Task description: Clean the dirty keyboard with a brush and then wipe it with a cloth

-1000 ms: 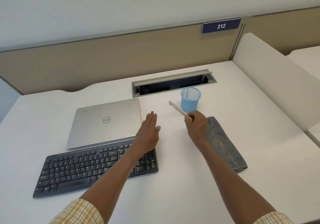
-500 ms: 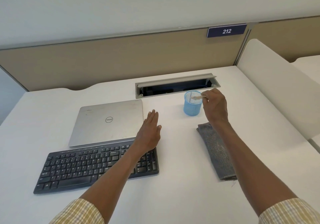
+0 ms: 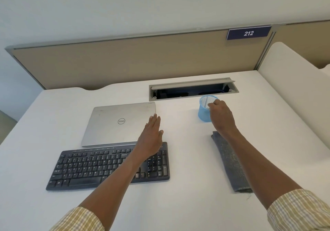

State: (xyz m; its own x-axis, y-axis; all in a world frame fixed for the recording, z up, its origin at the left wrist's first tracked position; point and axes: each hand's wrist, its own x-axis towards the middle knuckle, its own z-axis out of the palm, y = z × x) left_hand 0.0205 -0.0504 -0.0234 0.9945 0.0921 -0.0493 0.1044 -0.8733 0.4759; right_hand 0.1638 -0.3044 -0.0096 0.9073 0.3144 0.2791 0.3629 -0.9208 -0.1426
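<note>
Our right hand (image 3: pixel 220 114) curls over the blue mesh cup (image 3: pixel 205 110); whether it pinches the brush, we cannot tell. Our left hand (image 3: pixel 150 138) lies spread at the keyboard (image 3: pixel 100 166)'s far edge. Right of the keyboard lies the cloth (image 3: pixel 230 163); we should lift it flat.

1. left hand (image 3: pixel 151 138) flat, fingers straight, over keyboard (image 3: pixel 100 166) top right; laptop (image 3: pixel 118 123) closed behind
2. right hand (image 3: pixel 220 114) at blue mesh cup (image 3: pixel 204 110) rim; grip unclear
3. grey cloth (image 3: pixel 230 163) under right forearm
</note>
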